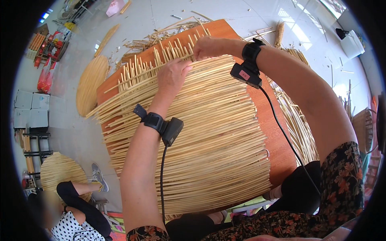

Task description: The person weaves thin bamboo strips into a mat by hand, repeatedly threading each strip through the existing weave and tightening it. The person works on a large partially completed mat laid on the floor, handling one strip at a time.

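Note:
A wide mat of pale, straw-like stalks (209, 132) laid side by side covers most of the reddish-brown board (273, 136) in front of me. Upright stalks (138, 72) stand in rows along its far edge. My left hand (173, 75) is closed at that edge, its fingers bent round a long stalk (140, 75) that runs off to the left. Farther right, my right hand (206, 47) is curled into a fist close to the stalk's other end. What its fingers hold is hidden. Each wrist wears a black strap with a small device and cable.
An oval stalk mat (93, 84) leans left of the board. Loose stalk scraps (140, 50) lie beyond it, and a bundle of stalks (297, 120) is at the right. At lower left sits another person (76, 219) by a round mat (62, 170). A white bucket (352, 46) stands far right.

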`<state>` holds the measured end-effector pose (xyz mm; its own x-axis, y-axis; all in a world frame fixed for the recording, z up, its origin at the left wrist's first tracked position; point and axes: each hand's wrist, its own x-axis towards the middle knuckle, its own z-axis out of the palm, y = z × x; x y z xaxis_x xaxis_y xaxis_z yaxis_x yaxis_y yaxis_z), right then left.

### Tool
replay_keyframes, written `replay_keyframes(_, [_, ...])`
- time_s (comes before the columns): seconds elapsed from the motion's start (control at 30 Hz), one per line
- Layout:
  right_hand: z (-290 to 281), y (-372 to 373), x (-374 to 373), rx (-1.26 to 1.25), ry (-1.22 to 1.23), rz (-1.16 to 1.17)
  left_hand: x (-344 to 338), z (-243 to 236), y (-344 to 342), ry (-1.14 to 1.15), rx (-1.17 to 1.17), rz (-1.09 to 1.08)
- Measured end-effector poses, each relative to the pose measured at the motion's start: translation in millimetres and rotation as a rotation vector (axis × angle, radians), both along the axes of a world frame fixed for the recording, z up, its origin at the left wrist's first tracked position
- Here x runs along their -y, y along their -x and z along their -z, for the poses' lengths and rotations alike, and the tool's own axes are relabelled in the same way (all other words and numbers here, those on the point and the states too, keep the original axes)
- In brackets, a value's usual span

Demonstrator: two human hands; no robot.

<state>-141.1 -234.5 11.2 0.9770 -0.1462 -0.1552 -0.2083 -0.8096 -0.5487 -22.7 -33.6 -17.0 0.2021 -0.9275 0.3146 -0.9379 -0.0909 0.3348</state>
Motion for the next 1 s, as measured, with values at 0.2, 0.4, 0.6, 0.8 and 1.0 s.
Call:
replay_keyframes(0.2, [-3, -1, -6, -0.059, -0.082, 0.176, -4, 4, -1, 0.01, 0.011, -0.013])
replay_keyframes(0.4, [-2, -7, -15, -0.041, -0.678, 0.671, -2, 13, 1, 0.103, 0.137, 0.028])
replay_keyframes(0.6, [15, -3, -18, 0.174, -1.17, 0.738, -7, 4, 12, 0.01, 0.137, -0.02])
replay_keyframes(0.8, [29, -17, -27, 0.367, -1.156, 0.787, -16, 17, 13, 0.09, 0.165, 0.05])
replay_keyframes(1.0, [4, -3, -27, 0.36, -0.74, 0.731, -18, 21, 17, 0.094, 0.089, 0.071])
